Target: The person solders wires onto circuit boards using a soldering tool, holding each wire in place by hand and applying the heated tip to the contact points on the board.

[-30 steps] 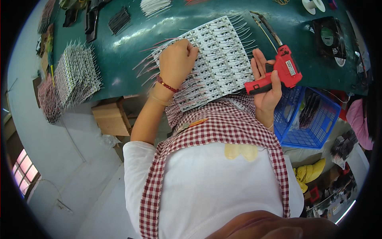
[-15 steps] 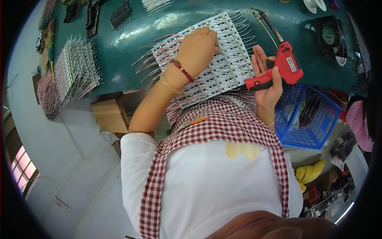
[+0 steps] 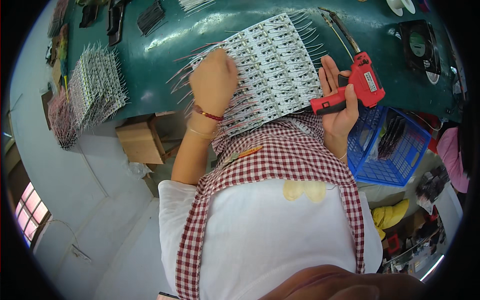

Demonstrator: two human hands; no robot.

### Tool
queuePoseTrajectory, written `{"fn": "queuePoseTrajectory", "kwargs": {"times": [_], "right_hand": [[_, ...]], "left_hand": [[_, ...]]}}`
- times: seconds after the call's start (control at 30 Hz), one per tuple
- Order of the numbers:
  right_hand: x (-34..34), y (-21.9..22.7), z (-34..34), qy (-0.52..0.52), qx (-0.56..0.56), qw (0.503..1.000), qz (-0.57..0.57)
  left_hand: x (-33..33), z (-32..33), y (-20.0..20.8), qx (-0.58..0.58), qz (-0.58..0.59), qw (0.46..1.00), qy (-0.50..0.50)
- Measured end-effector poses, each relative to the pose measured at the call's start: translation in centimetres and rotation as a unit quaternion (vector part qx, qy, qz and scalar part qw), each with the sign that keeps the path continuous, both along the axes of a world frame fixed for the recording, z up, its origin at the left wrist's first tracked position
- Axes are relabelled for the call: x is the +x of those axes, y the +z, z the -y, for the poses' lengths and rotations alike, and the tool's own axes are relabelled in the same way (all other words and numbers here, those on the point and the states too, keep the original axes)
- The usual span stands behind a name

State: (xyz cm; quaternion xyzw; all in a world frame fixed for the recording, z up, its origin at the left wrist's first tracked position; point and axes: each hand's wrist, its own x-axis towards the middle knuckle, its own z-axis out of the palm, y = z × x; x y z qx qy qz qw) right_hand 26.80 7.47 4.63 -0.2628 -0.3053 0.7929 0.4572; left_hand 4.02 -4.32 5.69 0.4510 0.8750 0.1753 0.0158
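A white panel of small circuit boards (image 3: 272, 60) lies tilted at the near edge of the green table, partly over my apron. Thin wires stick out from it, reddish along the left side and pale along the right. My left hand (image 3: 214, 82) is above the panel's left part, fingers curled in; what they hold, if anything, is hidden. In my right hand (image 3: 340, 117) rests a red soldering gun (image 3: 364, 82), its black-and-red handle lying between thumb and palm with the fingers loosely extended. The gun's dark tip and thin feed tube point away, beyond the panel's right edge.
Wired panels (image 3: 97, 82) are stacked at the table's left. Dark wires (image 3: 151, 19) lie at the back, near black tools (image 3: 116, 22). A black round-windowed box (image 3: 419, 46) and white spool (image 3: 400, 6) are at right. A blue basket (image 3: 385, 167) stands below the edge.
My left hand has moved left and slightly nearer, from the panel's middle to its left side. The right hand with the soldering gun has shifted only slightly.
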Motion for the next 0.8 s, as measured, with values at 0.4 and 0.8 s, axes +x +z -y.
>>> {"fn": "queuePoseTrajectory", "kwargs": {"times": [0.4, 0.8], "right_hand": [[0.0, -0.3, -0.2, 0.007, 0.006, 1.000, -0.009], [0.0, -0.3, 0.1, -0.003, 0.008, 1.000, -0.001]], "left_hand": [[2.3, -4.5, 0.0, 0.043, 0.169, 0.962, -0.211], [2.5, -4.7, -0.5, 0.142, 0.064, 0.976, -0.153]]}}
